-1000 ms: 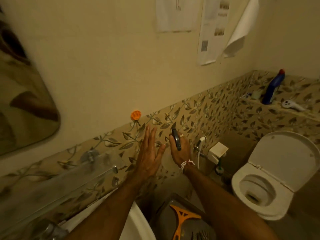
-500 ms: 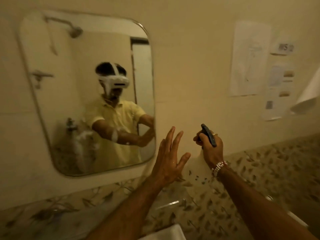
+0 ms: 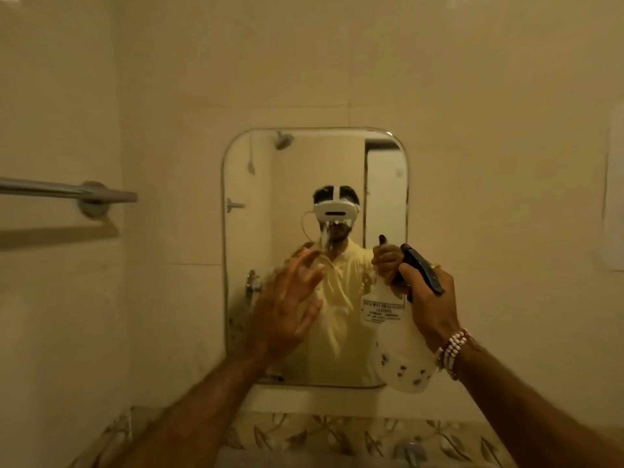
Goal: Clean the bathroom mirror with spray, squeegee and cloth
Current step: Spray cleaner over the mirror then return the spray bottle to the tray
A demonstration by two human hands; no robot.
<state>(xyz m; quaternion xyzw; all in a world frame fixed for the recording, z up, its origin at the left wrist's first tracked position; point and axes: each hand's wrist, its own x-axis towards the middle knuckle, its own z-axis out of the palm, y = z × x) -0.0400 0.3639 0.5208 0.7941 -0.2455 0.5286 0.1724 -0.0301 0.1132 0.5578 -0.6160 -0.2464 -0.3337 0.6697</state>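
A rounded rectangular mirror [image 3: 337, 170] hangs on the cream tiled wall straight ahead, with white foam streaks on its glass near the middle. My right hand [image 3: 430, 305] is shut on the neck of a translucent spray bottle [image 3: 401, 359] with a black trigger head, held in front of the mirror's lower right corner. My left hand [image 3: 287, 309] is raised before the mirror's lower middle, fingers spread, holding nothing. The mirror reflects a person in a yellow shirt. Neither squeegee nor cloth is in sight.
A metal towel bar [image 3: 67, 192] juts from the wall at the left. A leaf-patterned tile band [image 3: 337, 434] runs below the mirror. A paper sheet [image 3: 613, 194] hangs at the far right edge.
The view has swung left and up from the toilet corner to face the mirror squarely. Both hands rose with it, and the spray bottle is now in front of the glass.
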